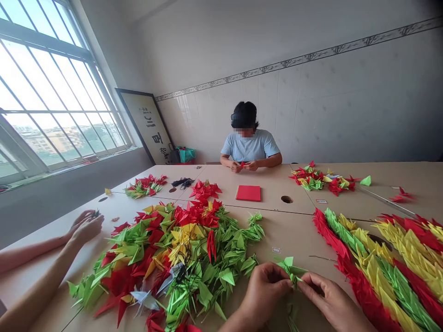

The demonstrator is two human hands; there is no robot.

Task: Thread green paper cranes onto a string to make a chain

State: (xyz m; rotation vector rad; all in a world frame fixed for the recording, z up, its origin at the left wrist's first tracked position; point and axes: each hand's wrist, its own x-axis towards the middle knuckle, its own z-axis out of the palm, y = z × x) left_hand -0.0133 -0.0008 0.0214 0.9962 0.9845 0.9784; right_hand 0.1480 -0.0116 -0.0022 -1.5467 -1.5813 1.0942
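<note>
Over the table's near side, my left hand [266,291] pinches one side of a green origami paper crane [291,269]. The fingers of my right hand [328,299] are closed on the crane's other side. Below it hangs a blurred green strand, whose parts I cannot make out. Just left of my hands lies a big pile of folded paper cranes [224,249] in green, red, yellow and pale blue. Tangled black string [183,272] rests on top of that pile. To the right, long strings of cranes [360,263] lie side by side in red, green and yellow bands.
At the left, a co-worker's hands [85,227] hold something small. Across the table [266,221] another person [249,143] handles red paper. A red paper stack [248,193], a cable hole [287,199], black cords [182,183] and smaller crane piles [311,177] occupy the far side.
</note>
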